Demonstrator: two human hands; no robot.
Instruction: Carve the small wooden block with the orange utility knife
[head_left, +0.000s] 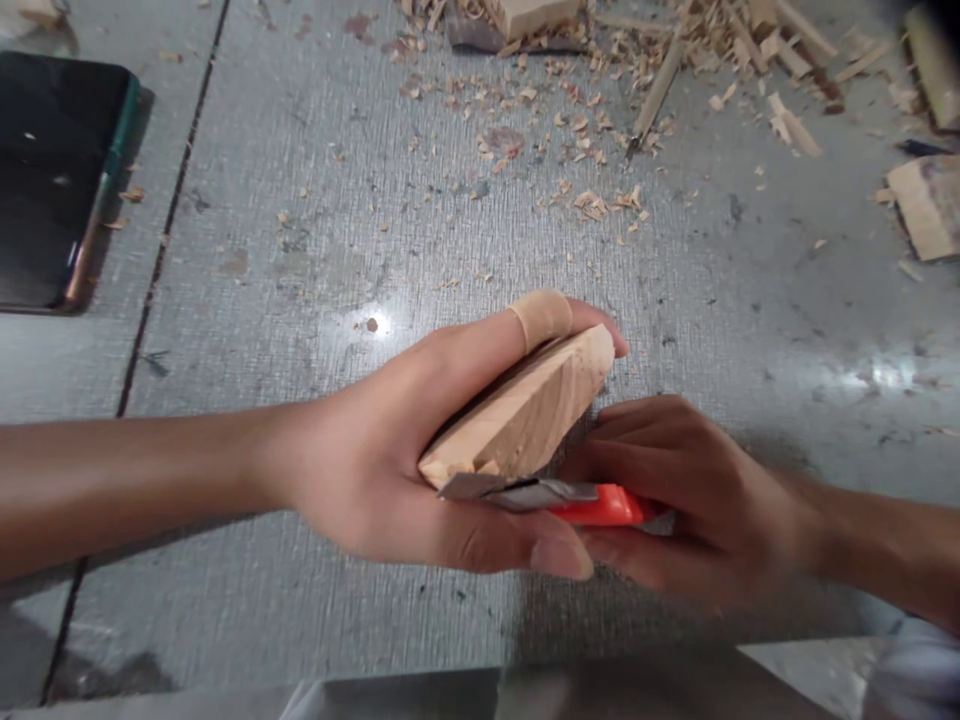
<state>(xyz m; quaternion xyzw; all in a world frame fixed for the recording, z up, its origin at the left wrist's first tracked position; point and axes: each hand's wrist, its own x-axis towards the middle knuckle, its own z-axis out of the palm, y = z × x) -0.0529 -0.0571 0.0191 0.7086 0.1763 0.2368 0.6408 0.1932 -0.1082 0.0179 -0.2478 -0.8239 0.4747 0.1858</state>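
My left hand (375, 450), part-open, grips the pale angular wooden block (540, 410) above the grey tabletop (337, 230), long axis near-left to far-right; my right (705, 490), closed round the orange-handled metal-bladed knife (611, 504), has its blade at the near-left end.

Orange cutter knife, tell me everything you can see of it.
The orange-handled, metal-bladed cutter knife has a glossy, plastic-looking handle, mostly hidden in the bare right hand. Its grey blade, angled at the tip, points left and lies at the near lower end of the pale, carved wooden block, beside the bare left hand's thumb. Whether it touches skin, I can't tell.
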